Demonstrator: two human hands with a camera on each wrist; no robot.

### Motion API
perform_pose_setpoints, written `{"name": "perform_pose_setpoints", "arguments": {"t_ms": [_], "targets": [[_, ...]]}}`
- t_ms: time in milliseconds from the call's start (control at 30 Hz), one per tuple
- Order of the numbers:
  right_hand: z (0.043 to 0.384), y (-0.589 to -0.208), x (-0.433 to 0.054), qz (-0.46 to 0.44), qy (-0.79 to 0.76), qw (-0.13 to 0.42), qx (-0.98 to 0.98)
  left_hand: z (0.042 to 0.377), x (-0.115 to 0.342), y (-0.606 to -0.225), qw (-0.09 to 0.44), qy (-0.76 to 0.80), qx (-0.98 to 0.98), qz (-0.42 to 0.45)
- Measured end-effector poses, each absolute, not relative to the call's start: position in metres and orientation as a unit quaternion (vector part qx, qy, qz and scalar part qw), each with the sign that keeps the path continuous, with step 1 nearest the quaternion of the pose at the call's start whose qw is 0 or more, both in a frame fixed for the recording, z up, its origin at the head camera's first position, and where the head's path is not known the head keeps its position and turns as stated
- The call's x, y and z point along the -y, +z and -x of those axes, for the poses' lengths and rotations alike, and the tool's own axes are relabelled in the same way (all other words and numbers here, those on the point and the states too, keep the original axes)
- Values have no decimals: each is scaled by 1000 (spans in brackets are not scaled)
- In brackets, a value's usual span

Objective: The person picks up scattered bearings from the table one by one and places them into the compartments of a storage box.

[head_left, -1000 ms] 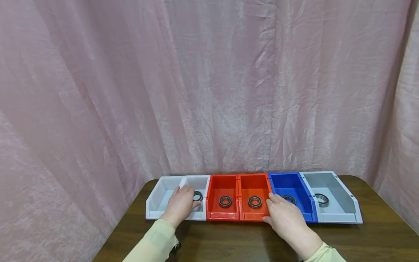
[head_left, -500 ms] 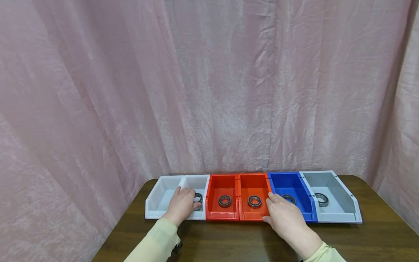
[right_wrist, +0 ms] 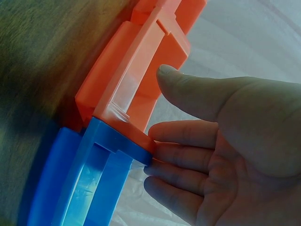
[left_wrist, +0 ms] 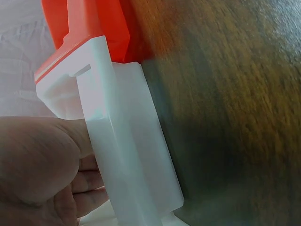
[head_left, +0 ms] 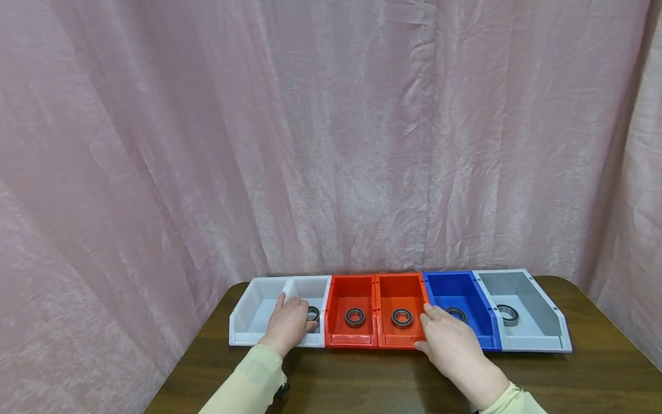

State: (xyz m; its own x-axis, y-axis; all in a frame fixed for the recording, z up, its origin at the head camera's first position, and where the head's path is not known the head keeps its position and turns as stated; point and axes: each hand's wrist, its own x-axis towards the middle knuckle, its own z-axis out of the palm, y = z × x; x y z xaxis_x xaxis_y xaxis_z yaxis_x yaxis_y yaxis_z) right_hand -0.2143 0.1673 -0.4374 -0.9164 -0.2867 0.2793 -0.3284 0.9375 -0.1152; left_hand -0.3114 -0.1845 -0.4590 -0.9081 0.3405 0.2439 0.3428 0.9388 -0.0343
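Observation:
In the head view my left hand (head_left: 288,324) reaches into the second white bin (head_left: 313,282) from the left, beside a dark-rimmed ring bearing (head_left: 313,314). Its thumb lies near that bearing; the left wrist view shows the fingers partly behind the bin's front wall (left_wrist: 127,141), with the tips hidden. Whether they grip the bearing cannot be told. My right hand (head_left: 451,339) is over the wall between the orange bin (head_left: 400,284) and the blue bin (head_left: 451,284). Its fingers are extended, with the tips by the rim and the thumb apart, holding nothing.
Bins stand in a row on a brown wooden table (head_left: 357,379). A bearing (head_left: 354,317) lies in the red bin (head_left: 354,286), others in the orange, blue and grey (head_left: 532,310) bins. The leftmost white bin (head_left: 253,322) shows no bearing. A pink curtain (head_left: 362,144) hangs behind.
My left hand has shifted slightly to the right and down within the white bin. The right hand and the bins stay practically where they were.

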Motion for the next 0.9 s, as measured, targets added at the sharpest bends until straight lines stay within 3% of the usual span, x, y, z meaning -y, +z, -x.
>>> {"name": "perform_pose_setpoints", "arguments": {"t_ms": [900], "targets": [[214,-436,-167,-158,75,129,976,314,180,-459,105,22,981,163]]}}
